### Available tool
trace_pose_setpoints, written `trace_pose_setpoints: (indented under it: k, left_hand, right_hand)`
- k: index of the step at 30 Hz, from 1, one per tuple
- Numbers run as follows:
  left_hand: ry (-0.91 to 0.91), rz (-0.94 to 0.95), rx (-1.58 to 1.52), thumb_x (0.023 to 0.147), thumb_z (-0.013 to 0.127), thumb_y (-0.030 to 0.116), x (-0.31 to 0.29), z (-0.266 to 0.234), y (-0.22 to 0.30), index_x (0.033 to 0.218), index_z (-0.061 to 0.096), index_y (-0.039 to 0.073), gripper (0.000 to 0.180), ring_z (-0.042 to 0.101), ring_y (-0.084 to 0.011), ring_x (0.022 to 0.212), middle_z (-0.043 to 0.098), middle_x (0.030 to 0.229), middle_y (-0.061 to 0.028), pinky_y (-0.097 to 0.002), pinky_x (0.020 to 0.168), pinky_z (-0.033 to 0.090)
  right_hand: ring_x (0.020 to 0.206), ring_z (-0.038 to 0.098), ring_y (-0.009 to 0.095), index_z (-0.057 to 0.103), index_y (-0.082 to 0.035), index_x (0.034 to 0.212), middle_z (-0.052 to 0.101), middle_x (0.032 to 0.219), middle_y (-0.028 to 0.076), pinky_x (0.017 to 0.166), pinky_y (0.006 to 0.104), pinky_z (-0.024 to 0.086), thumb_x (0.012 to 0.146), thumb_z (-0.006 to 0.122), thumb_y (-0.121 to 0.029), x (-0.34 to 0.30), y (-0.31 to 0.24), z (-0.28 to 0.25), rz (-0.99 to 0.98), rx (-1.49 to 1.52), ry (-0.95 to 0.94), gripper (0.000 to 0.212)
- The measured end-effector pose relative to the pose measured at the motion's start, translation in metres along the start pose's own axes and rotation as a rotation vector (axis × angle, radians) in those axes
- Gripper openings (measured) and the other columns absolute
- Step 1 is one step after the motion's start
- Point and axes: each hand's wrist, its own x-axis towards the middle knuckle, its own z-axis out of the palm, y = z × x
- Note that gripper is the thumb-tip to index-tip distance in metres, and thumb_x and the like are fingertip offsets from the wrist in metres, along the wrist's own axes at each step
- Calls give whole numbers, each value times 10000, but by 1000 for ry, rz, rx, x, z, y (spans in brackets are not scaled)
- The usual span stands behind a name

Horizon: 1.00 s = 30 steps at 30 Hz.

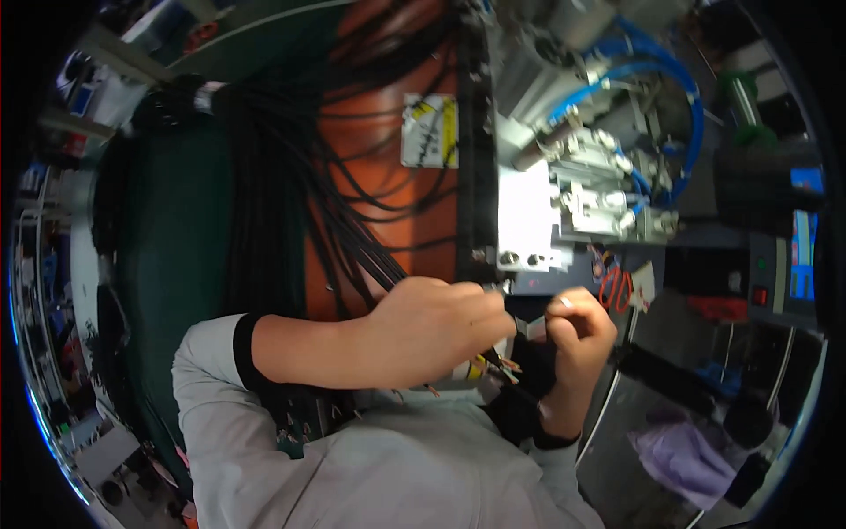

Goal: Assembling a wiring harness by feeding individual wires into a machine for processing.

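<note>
A bundle of thin black cables (357, 234) hangs over an orange surface (423, 225) and runs down to my left hand (441, 326). That hand is closed, its back toward me, with the cables passing under its curled fingers. Below the fingers, stripped cable ends (504, 366) with small coloured wires stick out. To the right, my right hand (577, 344) is raised with thumb and forefinger bent together in a pinch. Whatever sits in the pinch is too small to make out. Between both hands shows a small pale piece (534, 331), partly hidden.
Beyond my hands stands a metal fixture (604, 198) with blue air tubes (696, 132), under bright light. Red-handled scissors (615, 291) lie right of it. A purple cloth (687, 463) is at lower right, a green spool (747, 110) at upper right. Dark green material (176, 229) covers the left.
</note>
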Motion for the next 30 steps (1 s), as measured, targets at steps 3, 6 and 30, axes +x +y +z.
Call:
trace_pose_setpoints:
  k: [3, 6, 30]
  left_hand:
    - [40, 79, -131, 724, 661, 209, -20, -61, 4, 943, 626, 70, 263, 598, -230, 705, 611, 894, -31, -323, 605, 468]
    - [222, -44, 47, 796, 637, 208, -16, -142, 17, 866, 634, 66, 158, 614, -279, 771, 630, 869, -59, -364, 679, 491]
    - [537, -893, 780, 843, 481, 117, 1, -343, -355, 1094, 592, 92, 276, 543, -221, 1076, 585, 1145, -59, -400, 819, 465]
  right_hand:
    - [738, 526, 121, 570, 27, 827, 559, 793, 69, 660, 237, 429, 755, 585, 102, -9, -30, -15, -81, -174, 160, 106]
    - [688, 470, 99, 520, 7, 758, 513, 739, 31, 645, 224, 390, 814, 548, 20, -28, -80, -40, -114, -323, 425, 64]
    - [695, 535, 105, 614, 21, 827, 611, 762, 43, 662, 258, 468, 850, 635, -67, -34, -197, -24, -44, -865, 630, 94]
